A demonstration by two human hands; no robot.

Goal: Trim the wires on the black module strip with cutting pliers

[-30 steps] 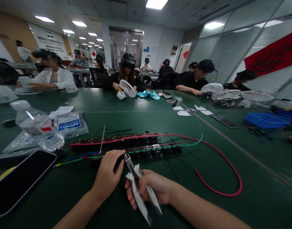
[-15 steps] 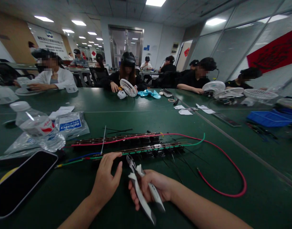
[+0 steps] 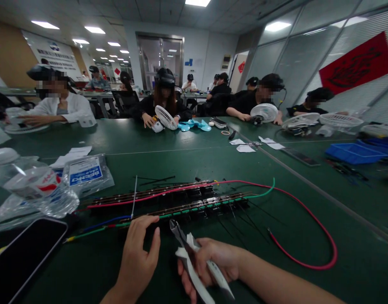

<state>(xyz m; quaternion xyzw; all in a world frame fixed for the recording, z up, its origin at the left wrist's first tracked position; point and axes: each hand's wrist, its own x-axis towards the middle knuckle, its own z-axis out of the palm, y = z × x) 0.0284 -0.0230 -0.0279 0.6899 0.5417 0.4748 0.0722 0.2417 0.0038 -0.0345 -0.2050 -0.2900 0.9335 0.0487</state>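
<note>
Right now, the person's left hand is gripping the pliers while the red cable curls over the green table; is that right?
No: in the head view, the right hand grips the pliers, not the left hand. The red cable does curl over the green table.

A dark green worktop (image 3: 143, 162) spans the foreground, crossed by a pale seam. Rectangular light panels (image 3: 198, 2) shine from a grey tiled ceiling (image 3: 159, 12). On the left, a white sign (image 3: 56, 57) with dark lettering hangs against a tan wall (image 3: 10, 48). A metal-framed glass door (image 3: 160, 63) stands in the white back wall (image 3: 222, 40), a black chair (image 3: 127, 101) before it. Glass partitions (image 3: 285, 55) with blinds (image 3: 365, 31) line the right, behind a tilted red banner (image 3: 357, 63).
</note>
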